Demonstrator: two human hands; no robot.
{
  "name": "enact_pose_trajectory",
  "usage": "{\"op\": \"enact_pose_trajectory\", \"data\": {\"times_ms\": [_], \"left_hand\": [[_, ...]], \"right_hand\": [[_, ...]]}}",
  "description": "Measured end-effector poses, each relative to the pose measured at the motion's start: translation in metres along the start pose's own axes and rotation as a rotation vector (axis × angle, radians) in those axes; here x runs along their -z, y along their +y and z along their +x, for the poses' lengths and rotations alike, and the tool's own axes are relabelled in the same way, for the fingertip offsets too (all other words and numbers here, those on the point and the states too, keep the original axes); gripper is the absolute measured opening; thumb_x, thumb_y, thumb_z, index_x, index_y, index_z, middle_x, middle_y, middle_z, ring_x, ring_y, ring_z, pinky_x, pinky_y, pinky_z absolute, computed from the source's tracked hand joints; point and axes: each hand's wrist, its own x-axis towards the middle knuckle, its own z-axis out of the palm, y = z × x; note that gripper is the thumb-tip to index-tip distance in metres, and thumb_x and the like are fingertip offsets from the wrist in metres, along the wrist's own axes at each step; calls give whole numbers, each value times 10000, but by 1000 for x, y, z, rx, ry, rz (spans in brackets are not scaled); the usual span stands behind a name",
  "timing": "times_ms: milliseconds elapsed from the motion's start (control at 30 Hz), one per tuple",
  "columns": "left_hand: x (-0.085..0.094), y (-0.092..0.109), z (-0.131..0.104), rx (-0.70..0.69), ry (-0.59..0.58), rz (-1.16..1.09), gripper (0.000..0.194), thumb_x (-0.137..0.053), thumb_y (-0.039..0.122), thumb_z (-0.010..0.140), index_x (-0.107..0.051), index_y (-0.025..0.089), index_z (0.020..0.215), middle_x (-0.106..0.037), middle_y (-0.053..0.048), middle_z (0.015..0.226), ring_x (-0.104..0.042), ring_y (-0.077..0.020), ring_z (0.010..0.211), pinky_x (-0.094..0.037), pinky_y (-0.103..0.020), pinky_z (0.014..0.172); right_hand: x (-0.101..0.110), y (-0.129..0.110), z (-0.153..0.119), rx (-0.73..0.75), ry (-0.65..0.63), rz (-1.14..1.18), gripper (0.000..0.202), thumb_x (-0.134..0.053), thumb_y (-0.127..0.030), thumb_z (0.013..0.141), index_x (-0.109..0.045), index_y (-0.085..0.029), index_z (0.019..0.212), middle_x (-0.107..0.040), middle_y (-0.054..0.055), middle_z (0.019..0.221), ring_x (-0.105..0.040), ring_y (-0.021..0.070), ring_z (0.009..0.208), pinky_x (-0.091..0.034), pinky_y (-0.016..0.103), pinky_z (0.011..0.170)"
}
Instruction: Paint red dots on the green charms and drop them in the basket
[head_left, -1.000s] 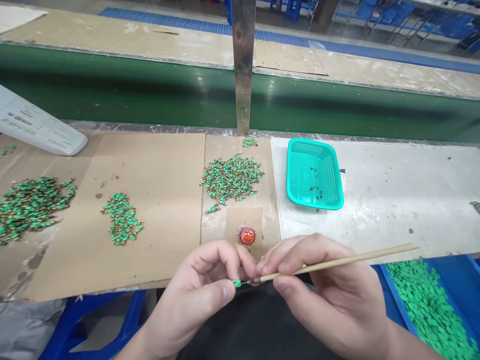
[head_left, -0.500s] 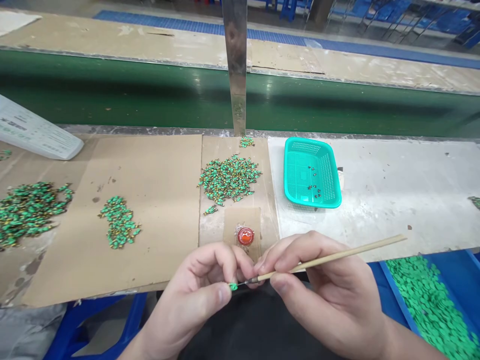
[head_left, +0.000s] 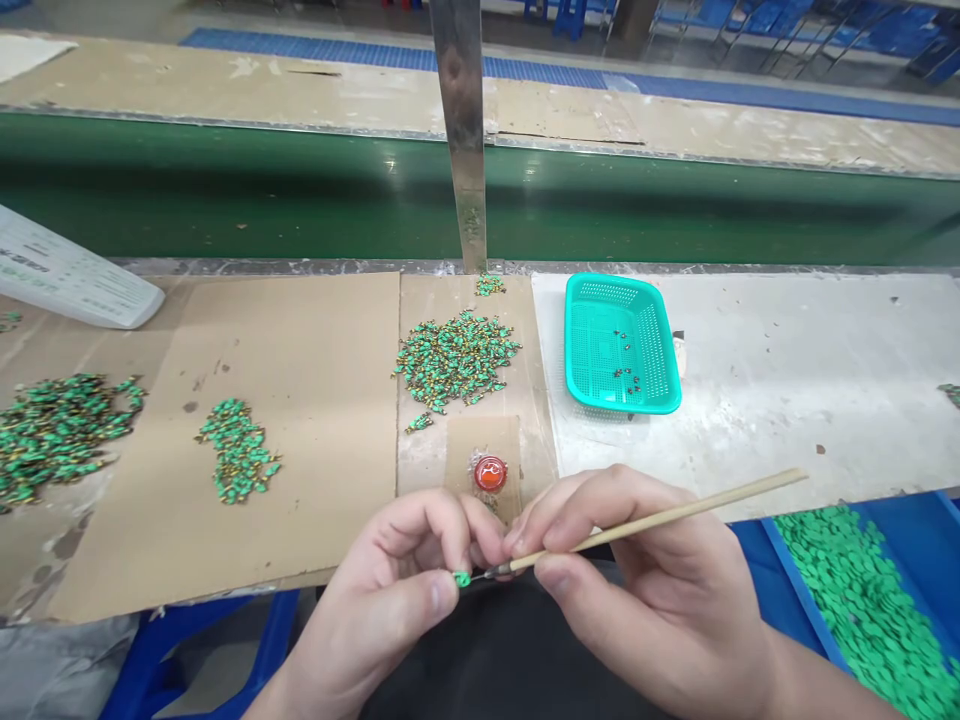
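Between thumb and fingertips, my left hand (head_left: pixel 401 580) pinches a small green piece (head_left: pixel 463 579), mostly covered by the fingers. My right hand (head_left: pixel 637 580) is closed around a thin paintbrush (head_left: pixel 675 512) with a pale wooden handle, held slanting up to the right. The fine brush tip points left and meets the green piece or lies right beside it. Just beyond my fingers, a small round pot (head_left: pixel 490 473) of red-orange paint sits on a cardboard square. Behind the pot lies a heap of small green, gold and dark pieces (head_left: pixel 454 358).
A teal perforated basket (head_left: pixel 576 385) with several tiny dark bits stands to the right. More piles (head_left: pixel 238 450) (head_left: pixel 64 435) lie on the left cardboard. A blue tray (head_left: pixel 810 600) of green pieces is at lower right. A metal post (head_left: pixel 465 150) rises behind the table.
Both hands keep their grips on the green piece and the paintbrush. They have shifted very slightly left, and the view has moved a little.
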Motion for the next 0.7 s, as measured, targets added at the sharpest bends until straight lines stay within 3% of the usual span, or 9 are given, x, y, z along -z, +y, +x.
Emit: {"op": "enact_pose_trajectory", "data": {"times_ms": [500,600,700], "left_hand": [[-1,1,1,4,38,21,186,-978,391,926,-871,245,886,-825,-36,935,-748,-181,898,-630,-249,875],[1,0,-2,37,153,36,262,-1014,448,877,-852,247,837,-814,-41,908,-762,-202,900,-650,-271,880],[14,-6,-6,46,331,54,401,-1080,511,752,-794,231,722,-787,-43,848,-754,-222,851,-682,-301,839]], "right_hand": [[0,4,-3,14,-13,68,197,-818,-77,1033,-766,-247,1119,-859,51,1025,-869,239,938,-729,381,856],[14,8,4,104,112,110,197,-829,-91,1043,-793,-261,1136,-830,17,989,-830,185,897,-689,315,816],[49,15,22,180,273,75,161,-708,-155,1137,-805,-273,1188,-758,-38,788,-738,127,677,-618,254,667]]}}
